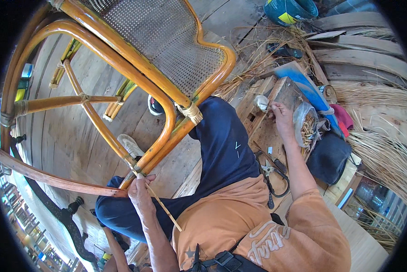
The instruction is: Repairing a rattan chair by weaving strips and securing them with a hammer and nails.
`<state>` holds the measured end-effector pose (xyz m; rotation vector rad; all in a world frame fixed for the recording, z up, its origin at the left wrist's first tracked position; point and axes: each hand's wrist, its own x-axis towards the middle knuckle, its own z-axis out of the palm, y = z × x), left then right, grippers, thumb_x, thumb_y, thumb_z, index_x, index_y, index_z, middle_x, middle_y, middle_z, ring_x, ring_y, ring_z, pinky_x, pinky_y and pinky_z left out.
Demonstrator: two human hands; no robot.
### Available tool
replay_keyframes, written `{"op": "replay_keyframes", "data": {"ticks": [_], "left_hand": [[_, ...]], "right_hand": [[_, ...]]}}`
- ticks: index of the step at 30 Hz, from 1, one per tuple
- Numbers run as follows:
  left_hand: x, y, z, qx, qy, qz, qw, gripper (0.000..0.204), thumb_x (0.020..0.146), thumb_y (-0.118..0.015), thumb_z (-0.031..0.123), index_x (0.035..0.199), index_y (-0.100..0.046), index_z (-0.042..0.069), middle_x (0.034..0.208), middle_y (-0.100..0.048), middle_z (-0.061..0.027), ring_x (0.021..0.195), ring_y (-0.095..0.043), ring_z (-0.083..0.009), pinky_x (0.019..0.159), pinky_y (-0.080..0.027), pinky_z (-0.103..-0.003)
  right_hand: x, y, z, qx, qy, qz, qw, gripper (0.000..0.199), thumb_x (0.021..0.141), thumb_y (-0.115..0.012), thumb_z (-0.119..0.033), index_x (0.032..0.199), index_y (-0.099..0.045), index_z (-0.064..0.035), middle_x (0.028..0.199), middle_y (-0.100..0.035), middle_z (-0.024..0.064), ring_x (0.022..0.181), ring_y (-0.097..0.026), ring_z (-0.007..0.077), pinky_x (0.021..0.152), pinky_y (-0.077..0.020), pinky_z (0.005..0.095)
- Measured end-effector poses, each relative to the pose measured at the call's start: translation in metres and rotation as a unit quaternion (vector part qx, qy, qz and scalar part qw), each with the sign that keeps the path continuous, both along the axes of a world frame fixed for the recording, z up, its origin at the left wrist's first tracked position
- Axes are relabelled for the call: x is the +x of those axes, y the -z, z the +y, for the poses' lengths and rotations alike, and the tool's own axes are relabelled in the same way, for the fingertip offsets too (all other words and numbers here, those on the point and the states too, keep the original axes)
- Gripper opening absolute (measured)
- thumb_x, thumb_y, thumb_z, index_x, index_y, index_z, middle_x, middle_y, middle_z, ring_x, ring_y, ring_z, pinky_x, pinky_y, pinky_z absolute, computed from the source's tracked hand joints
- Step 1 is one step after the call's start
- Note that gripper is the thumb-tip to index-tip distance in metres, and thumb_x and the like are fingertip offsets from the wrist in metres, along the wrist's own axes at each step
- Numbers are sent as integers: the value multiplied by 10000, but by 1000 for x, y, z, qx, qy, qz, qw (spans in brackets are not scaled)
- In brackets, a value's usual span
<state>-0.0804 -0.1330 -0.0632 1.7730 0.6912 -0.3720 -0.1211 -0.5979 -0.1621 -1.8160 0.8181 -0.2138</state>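
Observation:
A rattan chair (117, 50) with glossy bent poles and a woven cane panel (153, 31) lies tilted across the upper left, partly over my legs. My left hand (140, 192) is closed at a lower joint of its frame, around a thin rattan strip (167, 212) that slants down toward my shirt. Out to the right, my right hand (281, 115) is pinched over a wooden bench, beside a small white lump (261, 101). What its fingertips hold, if anything, is too small to make out.
Pliers or cutters (274, 170) lie near my right forearm, with a plastic bag (306, 124) of small brown pieces beyond. A blue board (310, 93), a black pouch (328, 157) and rattan bundles (385, 154) crowd the right. A dark green bucket (290, 11) stands at the back.

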Motion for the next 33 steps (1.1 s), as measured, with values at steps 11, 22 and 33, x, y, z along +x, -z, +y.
{"op": "replay_keyframes", "data": {"ticks": [11,22,33], "left_hand": [[-4,-1,12,16,-5,-11,1000,354,915,-506,290,749,-650,12,735,-649,-71,716,-542,-113,726,-416,-280],[-3,-4,-6,0,-15,17,1000,352,909,-489,272,780,-675,2,735,-642,-32,689,-526,-83,657,-411,-233],[-1,-6,2,31,8,4,999,357,902,-509,297,794,-667,-3,651,-629,-76,585,-539,-111,585,-446,-276]], "right_hand": [[-7,-7,4,237,153,-71,957,186,913,-547,-221,988,-550,-51,777,-607,30,589,-567,104,477,-428,221],[-21,-62,-11,266,99,-119,952,204,910,-550,-181,1062,-548,-46,798,-560,37,628,-503,126,514,-402,251],[147,-163,268,387,-314,79,863,145,893,-567,-159,917,-543,-18,722,-558,54,504,-514,117,411,-388,227]]}}
